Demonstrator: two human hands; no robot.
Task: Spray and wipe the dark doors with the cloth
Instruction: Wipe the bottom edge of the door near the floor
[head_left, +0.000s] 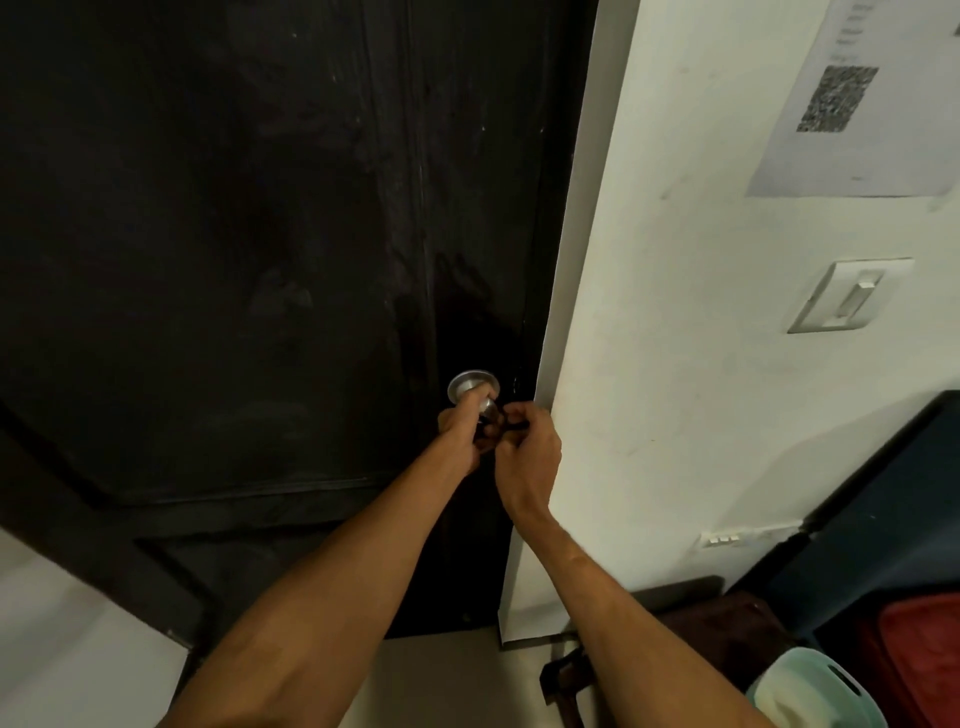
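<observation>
A dark door (234, 260) fills the left and middle of the head view, its surface streaked and smudged. A silver round knob (471, 387) sits near the door's right edge. My left hand (460, 431) grips the knob from below. My right hand (524, 452) is just right of it, fingers curled and pinching a small dark thing (506, 423) at the knob; what that thing is cannot be told. No cloth or spray bottle is in view.
A white wall (701, 364) stands right of the door with a light switch (847, 296) and a paper sheet (852, 104) bearing a code. A dark panel (883, 499), a red bag (919, 654) and a pale green basket (815, 691) crowd the lower right floor.
</observation>
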